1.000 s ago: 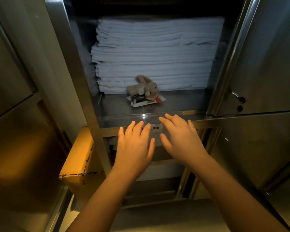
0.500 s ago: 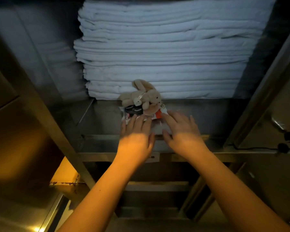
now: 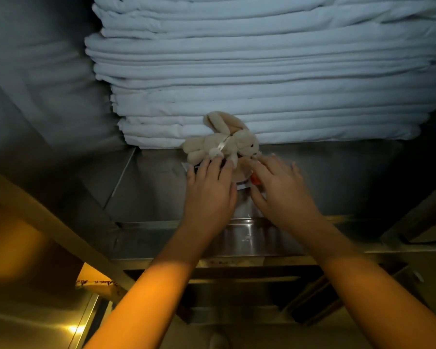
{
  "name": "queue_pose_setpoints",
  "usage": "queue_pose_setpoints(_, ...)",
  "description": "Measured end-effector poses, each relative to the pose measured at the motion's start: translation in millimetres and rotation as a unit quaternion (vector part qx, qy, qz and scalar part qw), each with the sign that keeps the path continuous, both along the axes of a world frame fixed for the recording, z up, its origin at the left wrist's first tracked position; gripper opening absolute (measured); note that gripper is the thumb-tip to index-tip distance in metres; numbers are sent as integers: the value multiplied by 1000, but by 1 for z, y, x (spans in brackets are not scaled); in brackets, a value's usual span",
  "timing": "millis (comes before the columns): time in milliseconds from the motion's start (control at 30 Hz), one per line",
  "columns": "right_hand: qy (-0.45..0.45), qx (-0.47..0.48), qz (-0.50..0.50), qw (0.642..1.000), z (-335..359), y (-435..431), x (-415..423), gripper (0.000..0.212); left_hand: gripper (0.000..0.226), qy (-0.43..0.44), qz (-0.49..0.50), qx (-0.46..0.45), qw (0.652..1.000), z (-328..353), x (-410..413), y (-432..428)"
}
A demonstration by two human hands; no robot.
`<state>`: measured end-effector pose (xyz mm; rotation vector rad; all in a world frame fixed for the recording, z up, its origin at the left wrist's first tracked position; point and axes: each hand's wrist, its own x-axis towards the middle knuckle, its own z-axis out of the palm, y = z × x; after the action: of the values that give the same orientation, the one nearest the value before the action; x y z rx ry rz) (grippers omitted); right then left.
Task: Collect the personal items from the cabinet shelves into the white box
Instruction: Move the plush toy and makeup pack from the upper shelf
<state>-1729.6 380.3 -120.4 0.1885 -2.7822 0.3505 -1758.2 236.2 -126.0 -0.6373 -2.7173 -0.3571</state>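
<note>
A small beige plush rabbit (image 3: 222, 141) lies on the steel cabinet shelf (image 3: 146, 187), against the foot of a stack of folded white towels. Under it sit flat items, a white card with an orange-red corner (image 3: 255, 179) and something dark, mostly hidden by my hands. My left hand (image 3: 209, 192) lies flat with its fingertips touching the rabbit's lower edge. My right hand (image 3: 280, 190) rests beside it, fingers spread over the card's right side. Neither hand has closed on anything. The white box is out of view.
The tall stack of folded white towels (image 3: 262, 71) fills the back of the shelf. The shelf's steel front lip (image 3: 249, 238) runs under my wrists. A cabinet frame post (image 3: 35, 212) slants at left, with a yellowish box (image 3: 91, 275) below it.
Both hands have moved forward from the shelf's front edge into the shelf and now touch the rabbit and the card. My view has moved in closer to the shelf.
</note>
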Motion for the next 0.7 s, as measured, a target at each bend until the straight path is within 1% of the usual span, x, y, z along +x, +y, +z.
queue_pose_setpoints(200,33,-12,0,999,-2,-6,-29,44,47,8,-3,-13,1000,-3,-35,-4)
queue_pose_setpoints(367,38,-21,0,999,-3,-8,-47,44,46,12,-5,-8,1000,-6,-56,-2)
queue_pose_setpoints(500,64,-26,14,997,0,-8,-56,39,49,14,0,-32,999,-6,-72,-3)
queue_pose_setpoints(700,47,-18,3,999,3,-5,-72,38,52,9,4,-57,998,-8,-93,-3)
